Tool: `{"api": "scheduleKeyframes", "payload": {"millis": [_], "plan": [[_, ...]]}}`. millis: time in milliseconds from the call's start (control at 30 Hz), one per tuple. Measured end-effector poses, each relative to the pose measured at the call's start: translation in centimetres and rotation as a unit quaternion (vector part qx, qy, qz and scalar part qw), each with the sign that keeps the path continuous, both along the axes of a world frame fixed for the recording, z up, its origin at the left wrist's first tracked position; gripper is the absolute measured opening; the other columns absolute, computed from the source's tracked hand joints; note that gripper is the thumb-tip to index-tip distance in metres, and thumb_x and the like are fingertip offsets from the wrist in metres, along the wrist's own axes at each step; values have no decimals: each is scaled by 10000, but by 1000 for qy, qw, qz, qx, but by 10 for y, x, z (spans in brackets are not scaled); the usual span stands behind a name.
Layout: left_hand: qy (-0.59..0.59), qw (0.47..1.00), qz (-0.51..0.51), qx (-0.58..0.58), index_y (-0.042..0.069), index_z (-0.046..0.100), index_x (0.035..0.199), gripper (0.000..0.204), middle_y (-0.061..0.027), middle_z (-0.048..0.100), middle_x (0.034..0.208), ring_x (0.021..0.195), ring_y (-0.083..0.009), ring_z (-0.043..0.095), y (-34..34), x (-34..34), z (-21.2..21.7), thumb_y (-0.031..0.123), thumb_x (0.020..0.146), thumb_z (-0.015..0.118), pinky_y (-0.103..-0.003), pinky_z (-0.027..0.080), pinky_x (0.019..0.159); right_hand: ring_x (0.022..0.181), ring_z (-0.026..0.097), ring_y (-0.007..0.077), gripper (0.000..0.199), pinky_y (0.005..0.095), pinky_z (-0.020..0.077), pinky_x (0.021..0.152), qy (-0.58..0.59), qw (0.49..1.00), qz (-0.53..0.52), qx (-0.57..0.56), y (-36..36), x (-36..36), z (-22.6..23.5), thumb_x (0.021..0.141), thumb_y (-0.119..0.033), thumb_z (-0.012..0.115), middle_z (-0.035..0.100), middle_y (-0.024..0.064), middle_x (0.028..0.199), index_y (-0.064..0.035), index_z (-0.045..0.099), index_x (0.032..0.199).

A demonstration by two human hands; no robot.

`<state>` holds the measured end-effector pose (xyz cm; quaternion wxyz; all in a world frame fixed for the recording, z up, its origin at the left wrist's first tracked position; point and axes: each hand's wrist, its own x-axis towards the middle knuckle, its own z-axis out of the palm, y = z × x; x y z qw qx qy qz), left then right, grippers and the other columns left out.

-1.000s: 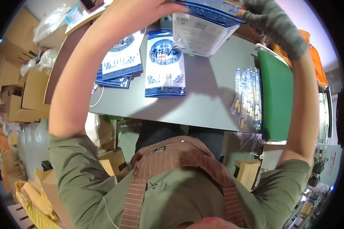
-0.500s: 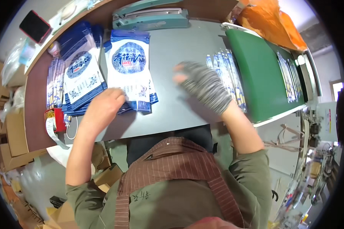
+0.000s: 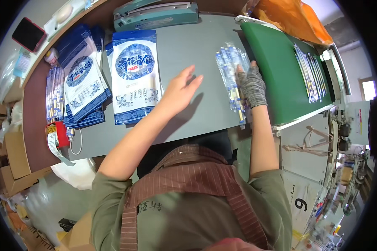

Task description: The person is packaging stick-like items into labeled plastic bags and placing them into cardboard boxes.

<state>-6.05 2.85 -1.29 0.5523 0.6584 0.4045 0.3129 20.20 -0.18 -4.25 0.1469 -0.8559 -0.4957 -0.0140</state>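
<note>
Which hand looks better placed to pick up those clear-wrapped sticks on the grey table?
Probably the right hand: its gloved fingers already rest on the sticks. The left hand hovers open, apart from them.

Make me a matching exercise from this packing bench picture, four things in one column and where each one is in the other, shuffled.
Things:
1. left hand
2. right hand
3. sealing machine
4. tape dispenser

Places:
A. near left edge of the grey table
B. resting on the wrapped sticks
C. far edge of the table
D. open, beside the blue and white pouch

Pairs: 1-D, 2-B, 3-C, 4-A
</note>
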Motion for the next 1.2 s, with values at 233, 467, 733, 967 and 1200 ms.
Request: {"api": "scheduleKeyframes", "payload": {"millis": [233, 467, 733, 967, 1200], "plan": [[-73, 963, 61, -253, -29, 222, 1416, 809, -197, 312, 1457, 1354, -234, 300, 22, 106, -5, 434, 866, 594, -362, 405, 944, 1257, 433, 376, 688, 386, 337, 1056, 158, 986, 56, 25, 15, 15, -31, 909, -505, 471, 442, 263, 1350, 8, 401, 1361], [-182, 970, 91, -129, -46, 161, 1402, 771, -198, 489, 1281, 1118, -267, 552, 13, 109, -27, 224, 845, 619, -354, 458, 919, 1287, 398, 368, 733, 403, 280, 1099, 107, 991, -72, 38, 6, 55, -53, 935, -541, 386, 414, 281, 1368, 65, 394, 1345], [-190, 961, 186, -76, -1, 174, 1423, 718, -153, 555, 1132, 931, -206, 596, 10, 100, -38, 160, 864, 594, -343, 497, 757, 1194, 507, 349, 671, 384, 406, 994, 285, 941, 135, 122, 0, -41, -17, 926, -479, 476, 479, 245, 1325, 29, 400, 1358], [-209, 954, 190, -97, -98, 214, 1388, 832, -165, 609, 996, 810, -243, 603, 9, 82, -19, 421, 874, 612, -366, 479, 824, 993, 572, 192, 556, 313, 471, 850, 770, 633, 29, 78, 14, -92, 14, 861, -263, 655, 563, 114, 1189, -17, 458, 1320], [-214, 917, 53, 331, -49, -10, 1458, 1259, -257, 174, 1490, 1259, -382, 356, 0, 39, 68, 601, 680, 736, -460, 290, 1055, 1116, 527, 195, 619, 327, 457, 910, 616, 638, 316, 338, -2, -121, 117, 747, -124, 758, 544, 81, 1225, -48, 458, 1284]]}}
